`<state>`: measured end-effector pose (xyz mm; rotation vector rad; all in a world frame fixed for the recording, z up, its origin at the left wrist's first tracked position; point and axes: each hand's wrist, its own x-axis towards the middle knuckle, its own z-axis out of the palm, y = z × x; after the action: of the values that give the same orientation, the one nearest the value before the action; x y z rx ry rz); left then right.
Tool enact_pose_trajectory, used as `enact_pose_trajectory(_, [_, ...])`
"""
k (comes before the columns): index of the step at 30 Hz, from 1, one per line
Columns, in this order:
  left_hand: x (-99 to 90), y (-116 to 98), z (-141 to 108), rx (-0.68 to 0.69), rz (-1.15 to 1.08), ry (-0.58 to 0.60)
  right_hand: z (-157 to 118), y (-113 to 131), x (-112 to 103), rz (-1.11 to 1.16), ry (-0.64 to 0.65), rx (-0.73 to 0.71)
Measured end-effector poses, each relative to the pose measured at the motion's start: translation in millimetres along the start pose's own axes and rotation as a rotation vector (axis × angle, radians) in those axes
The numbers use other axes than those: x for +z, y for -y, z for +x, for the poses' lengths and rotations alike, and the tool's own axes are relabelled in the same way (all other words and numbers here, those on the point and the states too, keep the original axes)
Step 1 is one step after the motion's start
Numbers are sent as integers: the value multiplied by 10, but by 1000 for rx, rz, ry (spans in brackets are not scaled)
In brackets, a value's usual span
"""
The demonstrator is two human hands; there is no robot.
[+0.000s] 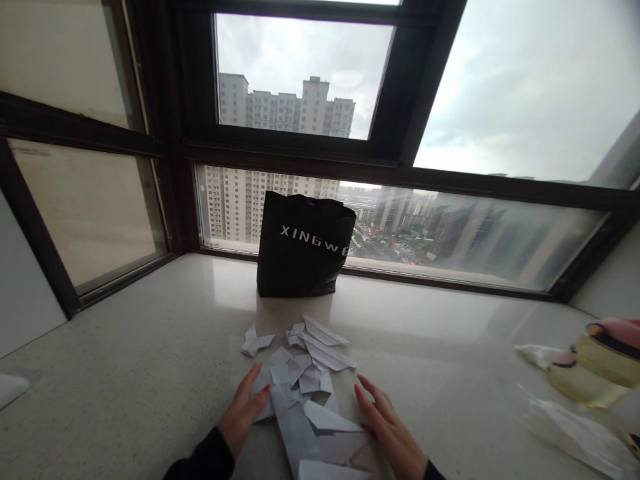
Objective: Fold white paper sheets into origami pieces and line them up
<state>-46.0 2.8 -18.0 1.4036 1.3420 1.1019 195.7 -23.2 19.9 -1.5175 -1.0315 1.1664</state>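
The paper pile [313, 390] lies on the sill [450, 353] between the left hand [244, 408] and right hand [387, 423], both with fingers extended, unclenched. Its longest sheet [294, 420] points away from the wearer, far end angled left; two folded strips [327, 353] run diagonally, far-left to near-right, before the bag [305, 263].

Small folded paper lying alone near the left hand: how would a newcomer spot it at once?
Find the black bag with white lettering, standing on the pale counter. In front of its lower left corner, beyond the left hand, lies a small white folded paper with pointed ends. Unlike the overlapping papers to its right, it lies alone.
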Motion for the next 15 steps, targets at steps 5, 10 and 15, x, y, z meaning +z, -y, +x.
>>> enact_pose_trajectory(5, [733,-209,82,15,-101,135,83,97,650,235,36,-51])
enact_pose_trajectory(10, [698,-747,417,178,-126,154,181,633,814,337,66,-217])
enact_pose_trajectory(15, [160,-795,376,366,25,-123,139,668,338,160,-63,-229])
